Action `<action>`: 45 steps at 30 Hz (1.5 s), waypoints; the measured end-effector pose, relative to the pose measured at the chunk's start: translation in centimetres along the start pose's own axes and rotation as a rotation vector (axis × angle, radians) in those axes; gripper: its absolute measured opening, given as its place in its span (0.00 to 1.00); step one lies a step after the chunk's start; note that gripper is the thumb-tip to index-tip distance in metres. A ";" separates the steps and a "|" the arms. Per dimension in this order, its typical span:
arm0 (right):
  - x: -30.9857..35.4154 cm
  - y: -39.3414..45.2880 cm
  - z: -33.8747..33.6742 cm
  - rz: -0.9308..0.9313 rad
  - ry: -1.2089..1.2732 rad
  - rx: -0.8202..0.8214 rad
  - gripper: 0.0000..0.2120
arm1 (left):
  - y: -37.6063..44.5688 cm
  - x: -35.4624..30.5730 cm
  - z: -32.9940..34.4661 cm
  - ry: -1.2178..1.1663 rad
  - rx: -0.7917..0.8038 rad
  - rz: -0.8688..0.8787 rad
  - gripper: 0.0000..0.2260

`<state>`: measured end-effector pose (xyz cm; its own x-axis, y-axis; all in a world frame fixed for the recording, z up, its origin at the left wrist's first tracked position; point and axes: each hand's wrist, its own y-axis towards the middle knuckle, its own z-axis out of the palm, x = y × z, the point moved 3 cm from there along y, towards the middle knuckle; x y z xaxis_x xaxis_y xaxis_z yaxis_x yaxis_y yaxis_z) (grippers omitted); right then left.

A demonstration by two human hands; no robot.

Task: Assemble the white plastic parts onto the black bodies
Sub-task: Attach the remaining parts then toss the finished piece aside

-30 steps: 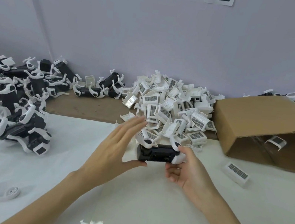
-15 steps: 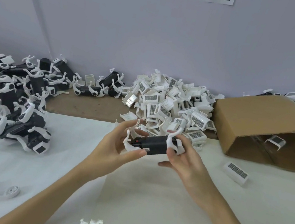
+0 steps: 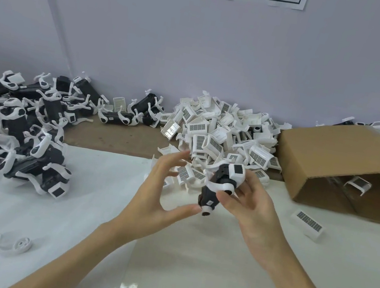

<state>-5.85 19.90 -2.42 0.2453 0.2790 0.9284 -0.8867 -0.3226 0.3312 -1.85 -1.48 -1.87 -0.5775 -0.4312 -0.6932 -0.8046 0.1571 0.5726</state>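
A black body [image 3: 211, 192] with white clips and a white cap fitted on it stands tilted, nearly upright, above the white table sheet. My right hand [image 3: 253, 212] grips it from the right, thumb across its front and fingers behind it. My left hand [image 3: 157, 198] is beside it with fingers spread and straight. Only its thumb tip touches the body's lower end. A heap of loose white plastic parts [image 3: 223, 134] lies just behind my hands.
Assembled black bodies [image 3: 23, 128] are piled along the left and back left. An open cardboard box [image 3: 333, 155] lies on its side at the right, with a loose grilled white part [image 3: 307, 222] in front of it. A small round white piece [image 3: 16, 244] sits near left.
The body has swung from lying level between both hands to nearly upright in my right hand. My left fingers have come off it and spread; only the thumb still touches.
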 end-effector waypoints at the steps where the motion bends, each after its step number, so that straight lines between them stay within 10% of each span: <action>1: 0.2 -0.2 0.3 -0.018 -0.050 0.025 0.28 | 0.0 -0.4 0.3 0.026 -0.002 0.040 0.38; 13: -0.6 -0.9 1.5 -0.129 -0.714 0.114 0.38 | -0.2 -2.2 0.9 0.116 -0.200 0.154 0.28; 23: -1.6 -1.2 1.5 -0.066 -0.713 0.161 0.23 | -0.7 -3.6 1.9 0.245 -0.204 0.340 0.29; 30: -1.0 -0.7 1.2 0.071 -0.362 0.070 0.20 | 0.4 -1.1 0.5 -0.584 -0.225 -0.258 0.19; 36: -0.8 -0.7 0.7 0.087 -0.161 0.011 0.26 | 0.8 0.0 0.1 -0.945 -0.119 -0.409 0.27; 45: -0.7 -0.7 1.3 0.009 -0.220 -0.167 0.26 | 0.6 0.0 -1.1 -0.327 -0.067 -0.240 0.13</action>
<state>-4.87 18.75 -3.08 0.2998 0.0675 0.9516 -0.9371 -0.1659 0.3070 -2.19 -2.39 -1.07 -0.3967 -0.1416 -0.9070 -0.9173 0.0236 0.3975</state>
